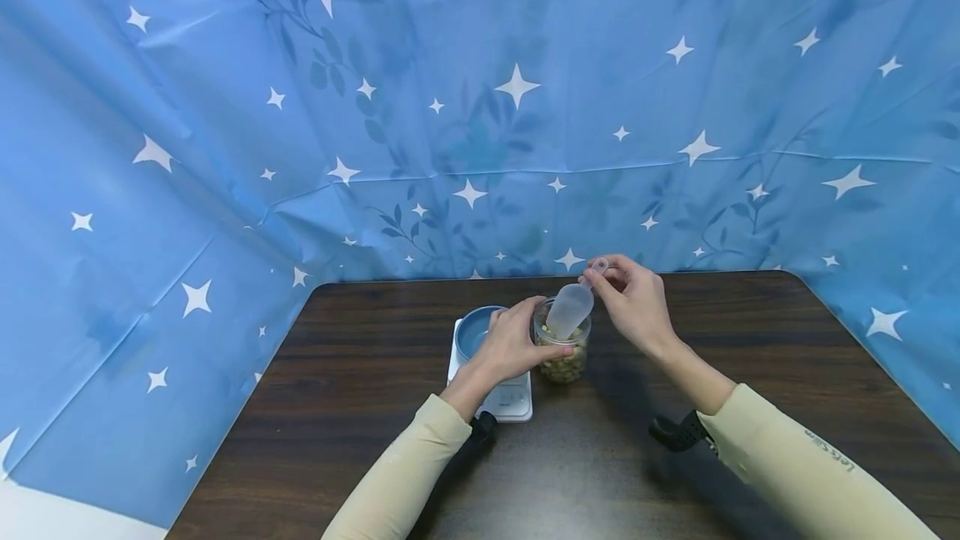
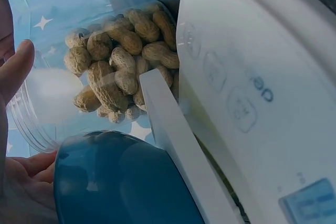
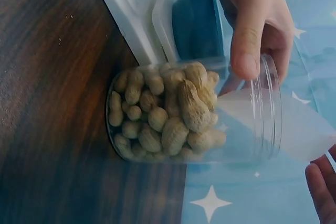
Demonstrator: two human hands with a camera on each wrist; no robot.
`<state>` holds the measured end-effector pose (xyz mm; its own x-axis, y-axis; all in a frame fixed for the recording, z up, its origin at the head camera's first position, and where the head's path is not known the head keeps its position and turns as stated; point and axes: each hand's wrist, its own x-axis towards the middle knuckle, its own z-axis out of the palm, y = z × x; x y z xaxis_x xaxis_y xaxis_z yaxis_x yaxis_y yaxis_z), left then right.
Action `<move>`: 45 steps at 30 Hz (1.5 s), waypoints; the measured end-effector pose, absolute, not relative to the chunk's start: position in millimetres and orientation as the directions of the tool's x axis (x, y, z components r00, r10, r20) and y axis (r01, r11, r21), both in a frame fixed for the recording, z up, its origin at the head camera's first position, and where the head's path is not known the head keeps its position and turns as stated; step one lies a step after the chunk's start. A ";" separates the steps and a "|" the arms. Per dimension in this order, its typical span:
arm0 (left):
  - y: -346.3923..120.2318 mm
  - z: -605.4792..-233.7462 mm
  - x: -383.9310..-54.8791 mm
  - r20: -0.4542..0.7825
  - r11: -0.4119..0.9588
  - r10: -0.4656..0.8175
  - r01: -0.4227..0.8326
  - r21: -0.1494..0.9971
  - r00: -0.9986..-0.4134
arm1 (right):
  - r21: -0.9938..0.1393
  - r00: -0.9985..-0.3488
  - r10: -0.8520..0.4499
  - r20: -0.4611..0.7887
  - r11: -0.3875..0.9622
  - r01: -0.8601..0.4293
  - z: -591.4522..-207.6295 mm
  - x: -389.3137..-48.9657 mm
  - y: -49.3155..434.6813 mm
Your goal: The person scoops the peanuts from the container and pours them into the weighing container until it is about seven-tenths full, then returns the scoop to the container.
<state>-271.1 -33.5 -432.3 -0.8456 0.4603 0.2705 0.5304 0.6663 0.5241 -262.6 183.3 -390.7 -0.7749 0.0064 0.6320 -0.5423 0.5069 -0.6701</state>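
**Transparent jar and scoop being held between two hands**

A transparent jar (image 1: pixel 562 369) is being gripped near its rim by the left hand (image 1: pixel 513 340), the thumb being laid along the near side and the fingers being wrapped behind. The jar is being held upright, just right of that hand's palm. A translucent scoop (image 1: pixel 568 311) is being pinched at its ringed handle by the right hand (image 1: pixel 633 298), above and right of the mouth; its broad end is being slanted down inside the rim, toward the left hand. Unshelled peanuts (image 3: pixel 168 121) are being contained below the left thumb, headspace being left beneath the rim; whether they are being touched by the scoop cannot be told. Beneath the left wrist, a white scale (image 1: pixel 512 402) is being crossed over, its blue bowl (image 1: pixel 472 330) being supported left of the left fingers. A broad stretch of dark tabletop (image 1: pixel 765 348) is being shown right of the right hand; beyond both hands, its far edge is being bordered by a starred blue curtain (image 1: pixel 420 132).
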 end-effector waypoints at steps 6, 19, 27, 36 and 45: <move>-34.1 -433.2 -271.3 0.249 0.668 0.468 0.523 0.529 -0.848 | -0.666 -0.794 -0.012 0.608 0.537 -0.518 -386.9 -267.8 187.6; -34.2 -431.7 -270.8 0.227 0.660 0.471 0.511 0.550 -0.853 | -0.585 -0.765 -0.140 0.628 0.563 -0.583 -369.0 -272.1 183.8; -34.9 -429.5 -270.9 0.222 0.653 0.470 0.506 0.563 -0.854 | -0.469 -0.704 -0.309 0.640 0.569 -0.676 -366.5 -273.1 174.1; -35.0 -429.7 -273.4 0.213 0.647 0.482 0.509 0.568 -0.850 | -0.390 -0.690 -0.424 0.587 0.599 -0.700 -374.9 -274.0 171.9; -36.2 -429.8 -273.9 0.211 0.642 0.492 0.515 0.567 -0.845 | -0.367 -0.717 -0.410 0.564 0.653 -0.662 -376.8 -273.2 167.0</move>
<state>-273.9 -36.2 -429.8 -0.8449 0.4916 0.2109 0.5154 0.6424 0.5672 -273.2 167.0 -376.8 -0.7171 -0.4099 0.5636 -0.6621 0.6533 -0.3673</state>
